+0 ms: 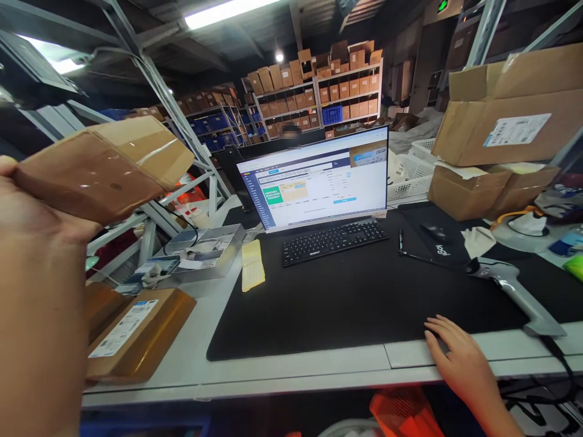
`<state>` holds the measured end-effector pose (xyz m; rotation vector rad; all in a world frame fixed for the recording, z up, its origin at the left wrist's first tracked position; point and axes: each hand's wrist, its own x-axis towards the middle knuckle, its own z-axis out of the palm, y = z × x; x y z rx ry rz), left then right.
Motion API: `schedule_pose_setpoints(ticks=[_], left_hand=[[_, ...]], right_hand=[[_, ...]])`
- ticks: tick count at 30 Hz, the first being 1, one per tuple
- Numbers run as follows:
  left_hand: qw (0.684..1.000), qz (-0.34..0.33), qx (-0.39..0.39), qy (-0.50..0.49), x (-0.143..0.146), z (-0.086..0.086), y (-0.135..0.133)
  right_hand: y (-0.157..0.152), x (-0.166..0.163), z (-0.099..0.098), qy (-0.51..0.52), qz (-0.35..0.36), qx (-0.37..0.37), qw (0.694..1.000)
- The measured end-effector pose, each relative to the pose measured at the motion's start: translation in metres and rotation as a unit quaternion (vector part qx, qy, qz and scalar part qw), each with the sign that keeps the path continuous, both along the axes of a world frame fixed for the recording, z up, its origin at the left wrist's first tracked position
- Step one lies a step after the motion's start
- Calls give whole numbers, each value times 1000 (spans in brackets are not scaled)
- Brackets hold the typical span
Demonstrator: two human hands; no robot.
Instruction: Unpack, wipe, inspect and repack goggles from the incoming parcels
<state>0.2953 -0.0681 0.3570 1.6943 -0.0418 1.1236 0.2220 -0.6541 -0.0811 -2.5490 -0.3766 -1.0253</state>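
My left hand grips a taped cardboard box, raised above the left end of the desk. The thumb lies along the box's underside and the fingertips are mostly out of sight. My right hand rests with fingers stretched out at the front edge of the black desk mat, holding nothing. To its right lies a grey barcode scanner with a cable. Below the raised box, a brown taped parcel with a white label sits on the desk.
A monitor stands behind a black keyboard. Yellow notes lie on the mat's left side, near a grey tray. Cardboard boxes are stacked at right beside a tape roll. Metal frame posts rise at left.
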Motion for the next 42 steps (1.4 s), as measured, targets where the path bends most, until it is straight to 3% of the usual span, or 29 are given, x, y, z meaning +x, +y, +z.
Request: schedule_pose_setpoints(ticks=[3, 11, 28, 42], left_hand=[[993, -98, -62, -17, 9, 1, 8], [991, -134, -23, 11, 0, -2, -6], [989, -120, -81, -5, 0, -1, -9], [991, -114, -70, -26, -11, 0, -6]], right_hand=[[0, -1, 1, -2, 0, -1, 1000], [1, -1, 3, -15, 11, 2, 1000], [2, -2, 4, -24, 18, 15, 999], [1, -1, 2, -8, 21, 33, 999]])
